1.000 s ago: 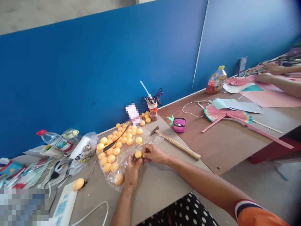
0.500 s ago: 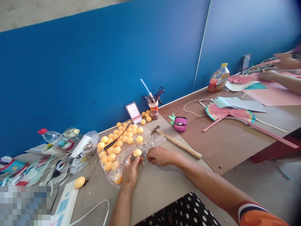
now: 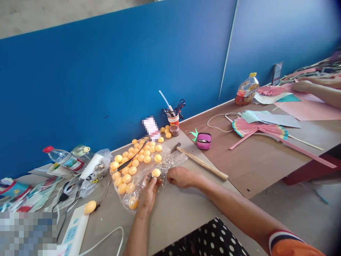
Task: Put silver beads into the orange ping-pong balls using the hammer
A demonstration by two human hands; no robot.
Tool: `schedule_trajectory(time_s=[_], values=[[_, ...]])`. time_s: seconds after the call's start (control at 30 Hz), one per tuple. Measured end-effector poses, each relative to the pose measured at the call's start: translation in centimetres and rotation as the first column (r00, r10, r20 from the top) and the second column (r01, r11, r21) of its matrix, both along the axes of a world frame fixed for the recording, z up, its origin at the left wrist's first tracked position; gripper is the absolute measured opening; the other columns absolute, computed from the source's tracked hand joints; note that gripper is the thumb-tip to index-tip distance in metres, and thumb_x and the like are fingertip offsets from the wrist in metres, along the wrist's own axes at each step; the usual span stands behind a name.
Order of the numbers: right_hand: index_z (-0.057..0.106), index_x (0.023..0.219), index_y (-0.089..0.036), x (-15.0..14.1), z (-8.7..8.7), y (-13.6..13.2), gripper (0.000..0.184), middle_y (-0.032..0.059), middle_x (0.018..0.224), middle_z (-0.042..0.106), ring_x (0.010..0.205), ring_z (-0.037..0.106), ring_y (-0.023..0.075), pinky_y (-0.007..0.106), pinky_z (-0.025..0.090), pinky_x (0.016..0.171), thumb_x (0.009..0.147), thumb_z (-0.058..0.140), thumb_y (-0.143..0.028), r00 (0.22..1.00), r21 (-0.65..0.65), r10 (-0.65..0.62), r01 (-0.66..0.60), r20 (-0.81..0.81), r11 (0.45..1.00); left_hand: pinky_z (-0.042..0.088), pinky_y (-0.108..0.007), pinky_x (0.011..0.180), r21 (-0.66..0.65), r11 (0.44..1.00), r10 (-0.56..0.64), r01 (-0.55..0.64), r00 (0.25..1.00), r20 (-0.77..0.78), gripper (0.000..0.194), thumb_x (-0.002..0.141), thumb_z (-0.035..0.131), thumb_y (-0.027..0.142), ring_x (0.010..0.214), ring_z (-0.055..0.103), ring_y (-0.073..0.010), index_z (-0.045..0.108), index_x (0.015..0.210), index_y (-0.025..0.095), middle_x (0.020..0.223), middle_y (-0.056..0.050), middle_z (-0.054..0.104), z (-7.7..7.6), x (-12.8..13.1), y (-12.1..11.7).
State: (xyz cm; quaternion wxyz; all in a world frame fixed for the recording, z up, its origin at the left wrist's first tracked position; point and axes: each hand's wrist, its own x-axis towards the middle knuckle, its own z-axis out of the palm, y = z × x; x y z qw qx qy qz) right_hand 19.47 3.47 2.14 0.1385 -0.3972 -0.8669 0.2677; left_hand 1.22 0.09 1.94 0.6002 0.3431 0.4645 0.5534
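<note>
My left hand (image 3: 149, 192) is closed around an orange ping-pong ball (image 3: 156, 172), with the thumb against its near side. Just to the right, my right hand (image 3: 181, 177) has its fingers curled together at the edge of a clear plastic bag (image 3: 170, 160). Whatever is between those fingertips is too small to make out. Small shiny metal bits lie on the bag beside both hands. Many more orange balls (image 3: 132, 170) are spread over the plastic to the left, with a dark strap (image 3: 132, 156) across them. A wooden-handled hammer (image 3: 204, 163) lies beyond my right hand.
A cup of tools (image 3: 173, 119) and a small round jar (image 3: 174, 130) stand by the blue partition. Right of the hammer sits a purple pouch (image 3: 204, 141). Bottles, cables and a power strip (image 3: 77, 225) crowd the left. A co-worker's hands (image 3: 306, 86) are over pink paper.
The ball in my left hand has turned slightly, while my right hand stays almost in place. At the far right, the co-worker's raised hand has come down toward the paper.
</note>
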Motion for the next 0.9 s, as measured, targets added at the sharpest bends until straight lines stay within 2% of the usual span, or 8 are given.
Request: schedule_trajectory(time_s=[0.13, 0.2, 0.37, 0.43, 0.53, 0.7, 0.8, 0.9], values=[[0.063, 0.067, -0.017, 0.3, 0.7, 0.0, 0.015, 0.0053, 0.08, 0.064, 0.07, 0.056, 0.0164, 0.025, 0.041, 0.062, 0.067, 0.053, -0.004, 0.988, -0.041, 0.007, -0.013, -0.156, 0.999, 0.052, -0.033, 0.079, -0.007, 1.0, -0.003, 0.003, 1.0, 0.027, 0.042, 0.066, 0.078, 0.031, 0.087, 0.063, -0.0192, 0.062, 0.103, 0.023, 0.104, -0.003, 0.066, -0.2, -0.1, 0.0], [0.06, 0.068, -0.017, 0.4, 1.2, -0.1, 0.016, 0.0037, 0.079, 0.064, 0.068, 0.058, 0.0149, 0.024, 0.043, 0.062, 0.066, 0.052, -0.003, 0.955, -0.141, -0.056, 0.015, -0.291, 0.99, 0.052, -0.032, 0.078, -0.006, 1.0, -0.013, 0.014, 0.999, 0.041, 0.04, 0.066, 0.078, 0.03, 0.084, 0.063, -0.0178, 0.062, 0.102, 0.023, 0.101, -0.003, 0.067, -0.2, -0.2, -0.1], [0.055, 0.072, -0.017, 0.1, 1.5, 0.0, 0.01, -0.0042, 0.056, 0.056, 0.046, 0.051, 0.0091, 0.02, 0.038, 0.047, 0.067, 0.053, -0.008, 0.811, -0.507, -0.281, -0.023, -0.513, 0.862, 0.052, -0.033, 0.079, 0.009, 0.999, -0.045, 0.044, 0.999, 0.031, 0.038, 0.066, 0.079, 0.029, 0.081, 0.064, -0.0172, 0.062, 0.098, 0.021, 0.095, -0.003, 0.068, 0.0, -0.2, -0.2], [0.053, 0.072, -0.017, -0.3, 1.1, 0.1, 0.007, -0.0061, 0.052, 0.053, 0.043, 0.046, 0.0074, 0.019, 0.034, 0.044, 0.069, 0.059, -0.015, 0.713, -0.555, -0.34, -0.083, -0.613, 0.827, 0.051, -0.032, 0.079, 0.006, 0.999, -0.037, 0.037, 0.999, 0.03, 0.039, 0.064, 0.08, 0.028, 0.081, 0.063, -0.0167, 0.061, 0.097, 0.02, 0.095, -0.002, 0.067, 0.0, -0.1, -0.2], [0.054, 0.07, -0.016, -0.7, 0.5, 0.3, 0.018, -0.0073, 0.05, 0.05, 0.041, 0.041, 0.0053, 0.019, 0.033, 0.044, 0.069, 0.068, -0.026, 0.582, -0.588, -0.389, -0.197, -0.714, 0.784, 0.051, -0.031, 0.076, -0.001, 1.0, -0.031, 0.031, 0.999, 0.022, 0.043, 0.061, 0.082, 0.028, 0.078, 0.063, -0.0154, 0.061, 0.097, 0.02, 0.093, -0.001, 0.067, 0.1, -0.1, -0.1], [0.061, 0.079, -0.014, -1.0, 0.0, 0.5, 0.027, -0.0035, 0.06, 0.06, 0.046, 0.05, 0.007, 0.022, 0.038, 0.05, 0.066, 0.074, -0.033, 0.507, -0.632, -0.437, -0.318, -0.743, 0.706, 0.05, -0.032, 0.078, 0.015, 0.997, -0.078, 0.078, 0.997, -0.008, 0.043, 0.064, 0.08, 0.031, 0.081, 0.064, -0.0174, 0.06, 0.1, 0.021, 0.093, -0.003, 0.068, -0.1, -0.2, 0.0], [0.061, 0.078, -0.014, -1.4, -0.1, 0.4, 0.023, -0.0023, 0.064, 0.061, 0.047, 0.052, 0.0074, 0.022, 0.037, 0.049, 0.066, 0.073, -0.029, 0.499, -0.629, -0.453, -0.271, -0.739, 0.729, 0.05, -0.033, 0.081, 0.032, 0.995, -0.096, 0.097, 0.995, -0.018, 0.042, 0.066, 0.079, 0.031, 0.084, 0.065, -0.0176, 0.059, 0.102, 0.021, 0.097, -0.003, 0.067, -0.3, -0.2, 0.1], [0.06, 0.074, -0.015, -1.8, 0.0, 0.3, 0.012, -0.0051, 0.055, 0.055, 0.043, 0.044, 0.006, 0.02, 0.033, 0.045, 0.069, 0.067, -0.022, 0.53, -0.614, -0.462, -0.148, -0.711, 0.775, 0.051, -0.035, 0.081, 0.044, 0.994, -0.095, 0.097, 0.995, -0.038, 0.043, 0.068, 0.077, 0.032, 0.085, 0.065, -0.0186, 0.058, 0.105, 0.022, 0.102, -0.003, 0.066, -0.5, -0.1, 0.2]])
